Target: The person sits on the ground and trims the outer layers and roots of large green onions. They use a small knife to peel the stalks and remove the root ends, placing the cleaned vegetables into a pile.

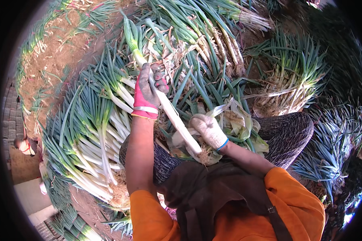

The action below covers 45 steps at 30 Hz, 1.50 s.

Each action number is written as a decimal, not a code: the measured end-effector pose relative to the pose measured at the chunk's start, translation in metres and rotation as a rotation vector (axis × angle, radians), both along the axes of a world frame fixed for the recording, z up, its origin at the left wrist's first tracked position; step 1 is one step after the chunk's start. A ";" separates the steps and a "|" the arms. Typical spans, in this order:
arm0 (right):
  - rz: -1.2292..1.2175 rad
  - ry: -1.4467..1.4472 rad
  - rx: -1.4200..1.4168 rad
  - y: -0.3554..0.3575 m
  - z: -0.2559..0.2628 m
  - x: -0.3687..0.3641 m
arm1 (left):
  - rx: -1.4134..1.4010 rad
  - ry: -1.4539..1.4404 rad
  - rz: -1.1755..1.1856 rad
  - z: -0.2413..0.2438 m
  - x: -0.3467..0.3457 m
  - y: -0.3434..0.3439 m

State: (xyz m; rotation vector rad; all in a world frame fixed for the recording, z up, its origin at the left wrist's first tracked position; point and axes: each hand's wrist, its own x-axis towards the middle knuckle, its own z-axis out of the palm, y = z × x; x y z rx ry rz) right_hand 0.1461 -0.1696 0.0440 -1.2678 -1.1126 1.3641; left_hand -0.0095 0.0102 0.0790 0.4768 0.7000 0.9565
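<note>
My left hand (148,87), in a pink and grey work glove, grips the upper white stalk of a large green onion (176,122). The stalk slants down to the right, its leaves at the top and its hairy roots near my lap. My right hand (208,129), in a white knit glove with a blue cuff, is curled beside the lower stalk, with a strip of pale outer leaf (220,110) by its fingers. Motion blurs the area left of that hand. Loose peeled leaves (238,120) lie under and beside it.
Peeled green onions (93,147) lie in a pile at the left. Unpeeled ones (211,45) lie ahead, and bundles (286,81) stand at the right. My bent knee (289,135) is close to the right-hand bundle. Another person (25,146) is at the far left.
</note>
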 end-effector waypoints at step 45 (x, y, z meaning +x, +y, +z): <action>0.513 1.464 -0.535 0.003 0.006 -0.005 | 0.111 -0.420 -0.143 0.000 0.006 -0.012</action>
